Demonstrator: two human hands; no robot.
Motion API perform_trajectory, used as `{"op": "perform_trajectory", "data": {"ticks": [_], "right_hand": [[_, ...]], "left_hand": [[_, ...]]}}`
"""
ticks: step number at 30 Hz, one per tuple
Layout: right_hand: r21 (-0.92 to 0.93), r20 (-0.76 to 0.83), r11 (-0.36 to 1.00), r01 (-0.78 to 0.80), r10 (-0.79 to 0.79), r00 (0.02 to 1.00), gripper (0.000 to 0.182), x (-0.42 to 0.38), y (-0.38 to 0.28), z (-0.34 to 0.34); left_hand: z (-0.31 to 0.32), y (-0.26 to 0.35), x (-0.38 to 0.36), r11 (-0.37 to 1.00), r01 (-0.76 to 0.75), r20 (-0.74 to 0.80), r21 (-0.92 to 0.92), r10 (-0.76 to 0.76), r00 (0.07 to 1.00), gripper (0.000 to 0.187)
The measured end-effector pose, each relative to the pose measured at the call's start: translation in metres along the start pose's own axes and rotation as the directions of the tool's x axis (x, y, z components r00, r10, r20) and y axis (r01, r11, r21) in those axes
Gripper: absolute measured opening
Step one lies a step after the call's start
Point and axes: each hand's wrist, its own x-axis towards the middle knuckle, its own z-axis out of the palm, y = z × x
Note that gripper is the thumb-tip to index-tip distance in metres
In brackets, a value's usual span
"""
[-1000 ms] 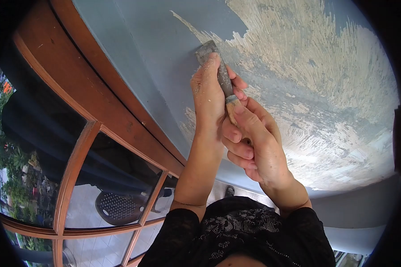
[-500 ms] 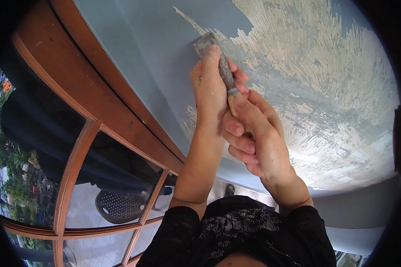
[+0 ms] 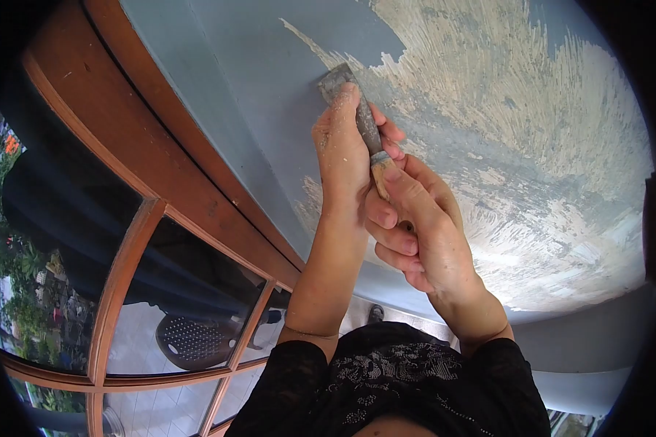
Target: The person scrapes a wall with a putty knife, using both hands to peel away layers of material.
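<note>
A scraper (image 3: 366, 125) with a grey metal blade and a worn wooden handle is held in both hands against the blue-grey wall (image 3: 255, 95). My left hand (image 3: 342, 142) is closed around the blade, its dusty thumb lying flat near the broad end. Lower down, my right hand (image 3: 423, 222) wraps its fingers round the wooden handle. The blade's edge lies at the border of a scraped patch (image 3: 481, 95), where pale, streaky layers show through the paint. A thin scraped streak runs up and left from the blade's tip.
At left stands a brown wooden frame (image 3: 135, 240) with glass panes. A dark perforated chair (image 3: 193, 341) and dark cloth show in the glass. Below, a shoe (image 3: 375, 313) rests on the pale floor. A dark object (image 3: 651, 229) sits at the right edge.
The scraper has slid slightly down the wall toward me, both hands moving with it. My grip on it looks the same.
</note>
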Motion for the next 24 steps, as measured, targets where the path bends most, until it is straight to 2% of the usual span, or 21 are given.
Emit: {"op": "perform_trajectory", "data": {"ticks": [5, 10, 17, 24], "right_hand": [[0.01, 0.014, 1.0, -0.007, 0.007, 1.0, 0.012, 0.008, -0.002, 0.006], [-0.014, 0.064, 1.0, 0.015, -0.015, 0.998, 0.013, 0.015, -0.003, 0.007], [-0.012, 0.013, 1.0, -0.009, 0.009, 1.0, 0.013, -0.003, -0.001, -0.009], [0.002, -0.014, 1.0, -0.024, 0.024, 1.0, 0.013, -0.004, -0.007, -0.004]], "left_hand": [[0.0, 0.006, 0.007, 0.999, -0.022, 0.015, -0.045, 0.022, 1.0, 0.036], [0.003, 0.012, 0.008, 0.997, -0.044, -0.039, -0.059, 0.041, 0.998, 0.036], [0.002, -0.003, -0.003, 0.999, -0.012, 0.024, 0.03, 0.011, 1.0, 0.038], [0.003, -0.007, 0.0, 1.0, -0.026, 0.025, 0.003, 0.026, 0.999, 0.037]]}}
